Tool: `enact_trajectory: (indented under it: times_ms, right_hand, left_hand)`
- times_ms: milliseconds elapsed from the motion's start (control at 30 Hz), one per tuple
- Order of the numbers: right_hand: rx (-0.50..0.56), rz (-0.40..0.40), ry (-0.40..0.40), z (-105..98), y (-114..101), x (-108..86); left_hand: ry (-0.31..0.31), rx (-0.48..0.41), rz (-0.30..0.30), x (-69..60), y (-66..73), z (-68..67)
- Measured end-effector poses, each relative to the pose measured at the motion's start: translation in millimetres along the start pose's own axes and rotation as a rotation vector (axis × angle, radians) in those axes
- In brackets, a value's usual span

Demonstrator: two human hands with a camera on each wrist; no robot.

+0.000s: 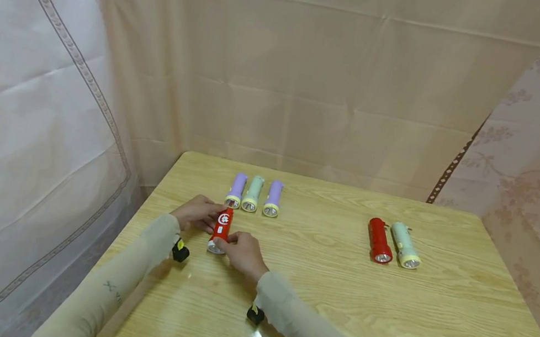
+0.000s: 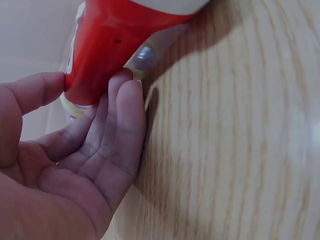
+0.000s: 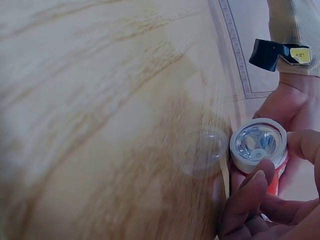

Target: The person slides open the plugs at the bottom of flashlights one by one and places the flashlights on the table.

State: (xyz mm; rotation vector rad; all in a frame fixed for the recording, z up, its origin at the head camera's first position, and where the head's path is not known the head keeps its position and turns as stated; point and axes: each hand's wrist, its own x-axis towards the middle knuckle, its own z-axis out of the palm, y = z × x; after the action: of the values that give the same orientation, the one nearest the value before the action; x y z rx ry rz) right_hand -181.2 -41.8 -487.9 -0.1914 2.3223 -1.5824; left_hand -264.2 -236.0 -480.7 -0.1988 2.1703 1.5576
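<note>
Left hand (image 1: 197, 213) pinching the tail of a white-rimmed red flashlight (image 1: 221, 231), right hand (image 1: 245, 254) pinching its head, mint-green flashlight (image 1: 253, 190) between two purple flashlights (image 1: 274, 194) beyond, wooden table (image 1: 326, 286)

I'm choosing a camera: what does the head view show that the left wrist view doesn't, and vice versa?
Only head: the right hand, a red cylindrical flashlight lying beside a pale green, yellow-rimmed flashlight.
Only left wrist: a small dark hole in the held red, white-headed flashlight.
Both: that flashlight, the left hand and the wood-grain table.
</note>
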Motion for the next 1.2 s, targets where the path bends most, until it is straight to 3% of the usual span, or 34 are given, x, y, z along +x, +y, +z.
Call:
enact_trajectory:
  times_ms: [267, 433, 833, 1200]
  right_hand:
    - [0.024, 0.028, -0.025, -0.1, 0.7, 0.4]
    - [0.025, 0.027, -0.03, -1.6, 0.9, 0.3]
    - [0.014, 0.013, -0.021, -3.2, 2.0, -1.1]
    - [0.073, 0.054, -0.018, -4.2, 5.0, 1.5]
  left_hand:
    - [-0.023, -0.031, -0.008, 0.0, -1.7, -3.3]
    - [-0.044, -0.056, 0.025, -3.3, -1.1, -2.4]
    - [-0.01, -0.12, 0.022, -7.5, -0.4, -1.1]
    - [-0.004, -0.151, 0.024, -9.0, 0.0, -1.1]
